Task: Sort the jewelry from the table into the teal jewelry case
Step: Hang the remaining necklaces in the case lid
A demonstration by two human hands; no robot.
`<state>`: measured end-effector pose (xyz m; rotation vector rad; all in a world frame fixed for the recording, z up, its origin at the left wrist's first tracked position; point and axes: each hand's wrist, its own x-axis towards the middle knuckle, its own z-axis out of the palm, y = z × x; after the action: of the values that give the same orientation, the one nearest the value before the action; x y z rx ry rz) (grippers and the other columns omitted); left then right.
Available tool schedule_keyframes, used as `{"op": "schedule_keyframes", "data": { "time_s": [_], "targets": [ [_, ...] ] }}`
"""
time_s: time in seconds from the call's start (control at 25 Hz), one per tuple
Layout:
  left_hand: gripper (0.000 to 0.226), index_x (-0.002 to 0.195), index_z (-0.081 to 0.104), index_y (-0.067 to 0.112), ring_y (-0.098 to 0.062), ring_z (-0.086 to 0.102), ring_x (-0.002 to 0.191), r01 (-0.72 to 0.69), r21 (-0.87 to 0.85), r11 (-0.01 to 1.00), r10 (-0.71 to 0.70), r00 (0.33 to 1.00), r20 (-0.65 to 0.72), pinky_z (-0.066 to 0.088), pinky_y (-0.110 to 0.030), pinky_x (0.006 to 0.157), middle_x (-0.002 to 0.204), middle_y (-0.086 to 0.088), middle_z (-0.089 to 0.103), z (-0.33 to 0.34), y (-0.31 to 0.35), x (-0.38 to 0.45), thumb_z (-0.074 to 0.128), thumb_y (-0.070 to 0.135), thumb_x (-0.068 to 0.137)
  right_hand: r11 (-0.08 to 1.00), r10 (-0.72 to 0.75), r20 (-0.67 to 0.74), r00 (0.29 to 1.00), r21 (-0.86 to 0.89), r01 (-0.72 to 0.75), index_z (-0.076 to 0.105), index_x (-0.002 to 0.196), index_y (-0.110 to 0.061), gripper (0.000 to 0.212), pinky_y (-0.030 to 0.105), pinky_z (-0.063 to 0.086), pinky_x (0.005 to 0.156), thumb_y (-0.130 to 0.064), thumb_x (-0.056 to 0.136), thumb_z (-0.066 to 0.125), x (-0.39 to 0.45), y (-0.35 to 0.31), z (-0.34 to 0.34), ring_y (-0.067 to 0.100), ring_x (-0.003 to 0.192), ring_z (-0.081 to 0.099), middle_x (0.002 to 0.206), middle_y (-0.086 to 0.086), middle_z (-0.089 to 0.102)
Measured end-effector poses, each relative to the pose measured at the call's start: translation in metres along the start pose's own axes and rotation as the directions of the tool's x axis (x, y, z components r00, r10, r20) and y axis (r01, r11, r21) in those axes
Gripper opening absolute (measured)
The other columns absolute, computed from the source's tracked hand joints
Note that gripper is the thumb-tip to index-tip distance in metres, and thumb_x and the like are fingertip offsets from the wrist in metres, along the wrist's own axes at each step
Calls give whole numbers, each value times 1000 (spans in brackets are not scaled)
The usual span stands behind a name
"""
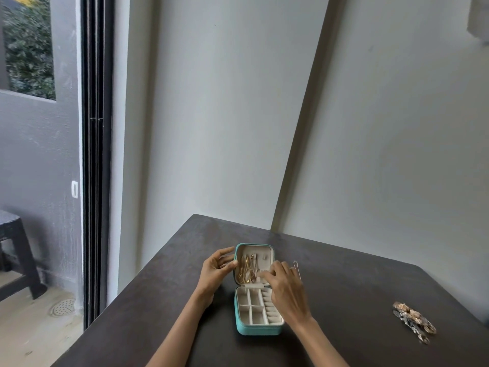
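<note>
While the teal jewelry case (257, 330) lies open with its near tray bare, our right hand (287, 288) fingers chains (247, 270) in its lid, grip unclear; our left hand (215, 270) steadies that lid, fingers loosely curved; a jewelry pile (414, 321) waits well right.

Table (344, 300) bare between case (255, 332) and jewelry pile (414, 324).

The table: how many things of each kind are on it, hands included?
Case, teal, open: 1
Jewelry pile, loose at the right; pieces too tangled to count: 1
Pin, thin and silver, beside the lid: 1
Hands, left hand and right hand: 2
Total: 5
</note>
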<state>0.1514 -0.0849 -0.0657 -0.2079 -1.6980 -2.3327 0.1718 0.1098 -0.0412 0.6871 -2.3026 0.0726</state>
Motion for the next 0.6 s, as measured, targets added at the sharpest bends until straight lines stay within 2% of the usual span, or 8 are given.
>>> {"op": "schedule_keyframes", "data": {
  "time_s": [0.2,0.36,0.48,0.6],
  "targets": [
    [25,105,63,8,-8,67,76,71,104,992,-68,997,-37,50,-12,62,83,-1,73,2,3,4,65,-1,82,999,15,84,996,-38,-11,72,74,-31,39,24,45,53,-1,51,81,3,-1,1,12,66,48,70,-10,51],
    [24,108,60,7,-7,57,64,150,214,965,-135,987,-82,42,-7,50,79,-3,67,9,10,5,65,4,85,1000,2,95,995,3,-3,71,80,-32,43,23,46,52,-2,51,81,3,-1,-1,13,65,52,70,-10,53],
    [26,110,57,6,-11,52,64,205,278,938,-187,978,-92,38,-5,44,78,-4,63,11,16,7,64,4,85,1000,-25,126,992,3,25,72,75,-34,43,21,47,52,-4,47,84,4,-1,-2,11,65,53,70,-11,54],
    [27,112,57,7,-12,53,65,246,330,912,-227,969,-95,39,-9,44,78,-4,63,11,20,9,65,8,86,1000,-10,121,993,23,7,71,77,-34,45,20,46,53,-2,47,83,4,-1,2,10,67,52,73,-12,56]
  ]
}}
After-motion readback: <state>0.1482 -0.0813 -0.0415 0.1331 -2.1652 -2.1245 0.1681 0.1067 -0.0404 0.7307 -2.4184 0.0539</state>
